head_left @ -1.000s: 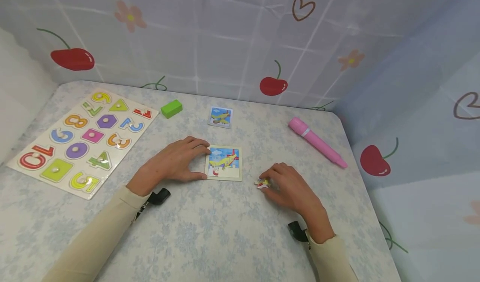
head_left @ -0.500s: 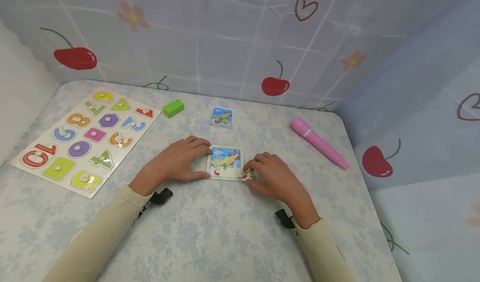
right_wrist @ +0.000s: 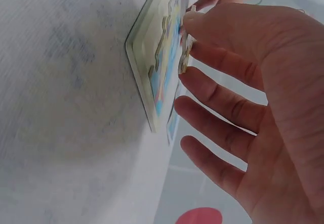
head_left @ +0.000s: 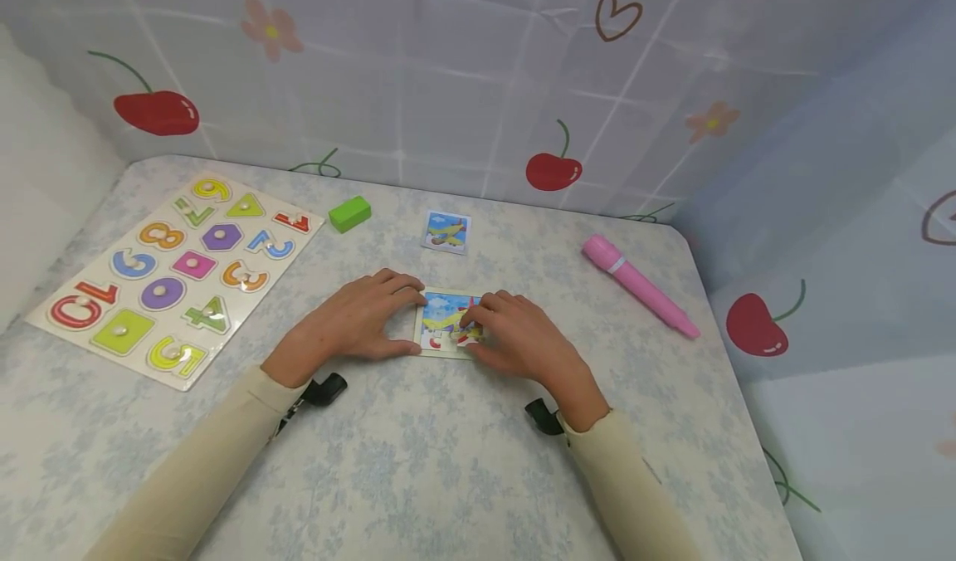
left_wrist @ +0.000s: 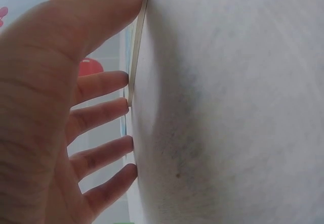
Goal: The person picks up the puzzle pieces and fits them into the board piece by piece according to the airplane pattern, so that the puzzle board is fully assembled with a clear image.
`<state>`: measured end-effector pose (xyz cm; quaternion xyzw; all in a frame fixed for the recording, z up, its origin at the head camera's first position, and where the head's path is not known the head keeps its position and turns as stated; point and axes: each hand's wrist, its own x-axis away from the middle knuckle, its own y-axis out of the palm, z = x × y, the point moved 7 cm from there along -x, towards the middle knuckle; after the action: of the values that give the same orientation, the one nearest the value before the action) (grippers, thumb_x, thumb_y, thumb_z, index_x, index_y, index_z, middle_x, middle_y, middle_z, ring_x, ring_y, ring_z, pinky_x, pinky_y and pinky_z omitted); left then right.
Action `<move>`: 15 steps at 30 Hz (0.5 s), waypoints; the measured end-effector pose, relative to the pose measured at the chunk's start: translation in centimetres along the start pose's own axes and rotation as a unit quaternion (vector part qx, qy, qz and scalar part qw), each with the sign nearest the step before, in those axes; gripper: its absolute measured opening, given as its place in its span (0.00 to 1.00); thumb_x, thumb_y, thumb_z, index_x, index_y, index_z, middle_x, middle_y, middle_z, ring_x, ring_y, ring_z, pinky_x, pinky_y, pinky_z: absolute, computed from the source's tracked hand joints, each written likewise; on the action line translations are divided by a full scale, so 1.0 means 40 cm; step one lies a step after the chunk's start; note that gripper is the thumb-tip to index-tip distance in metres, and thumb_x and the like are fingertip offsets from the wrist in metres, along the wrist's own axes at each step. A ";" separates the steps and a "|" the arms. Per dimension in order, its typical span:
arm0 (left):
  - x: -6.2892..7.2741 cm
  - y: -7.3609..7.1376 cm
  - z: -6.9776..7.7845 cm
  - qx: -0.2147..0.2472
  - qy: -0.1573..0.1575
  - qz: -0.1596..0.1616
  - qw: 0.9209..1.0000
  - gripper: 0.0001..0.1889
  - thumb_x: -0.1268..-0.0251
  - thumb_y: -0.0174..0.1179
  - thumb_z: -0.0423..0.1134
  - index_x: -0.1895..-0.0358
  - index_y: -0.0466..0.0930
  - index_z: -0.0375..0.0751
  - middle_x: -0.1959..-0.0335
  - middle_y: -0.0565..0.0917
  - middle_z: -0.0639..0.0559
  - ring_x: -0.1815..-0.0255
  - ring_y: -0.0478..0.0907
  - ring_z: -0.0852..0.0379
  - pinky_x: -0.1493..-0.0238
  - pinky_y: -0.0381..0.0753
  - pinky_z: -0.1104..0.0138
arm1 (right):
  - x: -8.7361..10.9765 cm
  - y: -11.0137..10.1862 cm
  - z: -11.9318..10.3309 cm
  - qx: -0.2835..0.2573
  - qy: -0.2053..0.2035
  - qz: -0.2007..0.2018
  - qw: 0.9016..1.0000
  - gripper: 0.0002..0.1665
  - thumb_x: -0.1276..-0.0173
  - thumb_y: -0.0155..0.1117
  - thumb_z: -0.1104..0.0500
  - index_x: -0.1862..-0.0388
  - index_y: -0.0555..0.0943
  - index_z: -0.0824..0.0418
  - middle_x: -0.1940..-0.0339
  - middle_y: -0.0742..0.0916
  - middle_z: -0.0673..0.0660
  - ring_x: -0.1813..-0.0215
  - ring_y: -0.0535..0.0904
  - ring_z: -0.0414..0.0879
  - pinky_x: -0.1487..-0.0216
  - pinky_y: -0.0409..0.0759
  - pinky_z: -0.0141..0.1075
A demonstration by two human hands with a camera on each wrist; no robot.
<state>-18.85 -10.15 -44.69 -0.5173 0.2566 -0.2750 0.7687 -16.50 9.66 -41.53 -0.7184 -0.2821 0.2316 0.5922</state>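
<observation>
A small square jigsaw puzzle of an airplane (head_left: 442, 305), in a pale wooden tray (right_wrist: 144, 90), lies flat on the table. My left hand (head_left: 358, 319) rests at its left side, with the thumb (left_wrist: 119, 4) against the tray edge and the other fingers fairly straight, touching down farther along. Between thumb and fingertips my right hand (head_left: 526, 337) pinches a puzzle piece (right_wrist: 186, 52). The piece is above the tray's lower right part, tilted and apart from the tray in the right wrist view. My right fingers partly cover the puzzle in the head view.
Behind the puzzle lies a small airplane picture card (head_left: 446, 231). A green block (head_left: 349, 213) stands at the back, beside a number-and-shape peg board (head_left: 246, 316) on the left. A pink pen-shaped toy (head_left: 642, 287) lies to the right. Printed curtains rise behind the table.
My right hand has moved left with the puzzle piece, from the table beside the tray to over its lower right part. The left hand stays at the tray's left side.
</observation>
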 end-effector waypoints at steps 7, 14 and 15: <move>-0.001 -0.001 0.001 0.002 0.002 0.002 1.000 0.37 0.37 0.75 0.66 0.33 0.83 0.46 0.28 0.78 0.50 0.29 0.74 0.46 0.36 0.81 0.48 | -0.021 0.023 -0.014 0.002 -0.002 -0.016 1.000 0.15 0.28 0.78 0.52 0.45 0.89 0.49 0.49 0.86 0.51 0.45 0.82 0.48 0.42 0.82 0.46; 0.000 -0.003 0.001 0.001 0.005 0.004 1.000 0.36 0.37 0.75 0.65 0.34 0.83 0.46 0.29 0.79 0.49 0.29 0.74 0.46 0.37 0.81 0.48 | -0.030 0.040 -0.025 0.011 -0.012 -0.009 1.000 0.15 0.28 0.78 0.50 0.45 0.90 0.49 0.52 0.86 0.51 0.45 0.82 0.49 0.45 0.82 0.45; 0.000 -0.003 0.001 0.001 0.006 0.004 1.000 0.36 0.37 0.75 0.65 0.34 0.83 0.45 0.29 0.79 0.49 0.30 0.74 0.46 0.37 0.81 0.48 | -0.030 0.042 -0.027 0.012 -0.012 -0.009 1.000 0.15 0.28 0.78 0.50 0.45 0.90 0.49 0.52 0.85 0.50 0.45 0.82 0.49 0.45 0.82 0.45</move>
<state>-18.82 -10.16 -44.57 -0.5138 0.2629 -0.2748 0.7690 -16.46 7.83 -42.97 -0.7060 -0.2930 0.2385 0.5990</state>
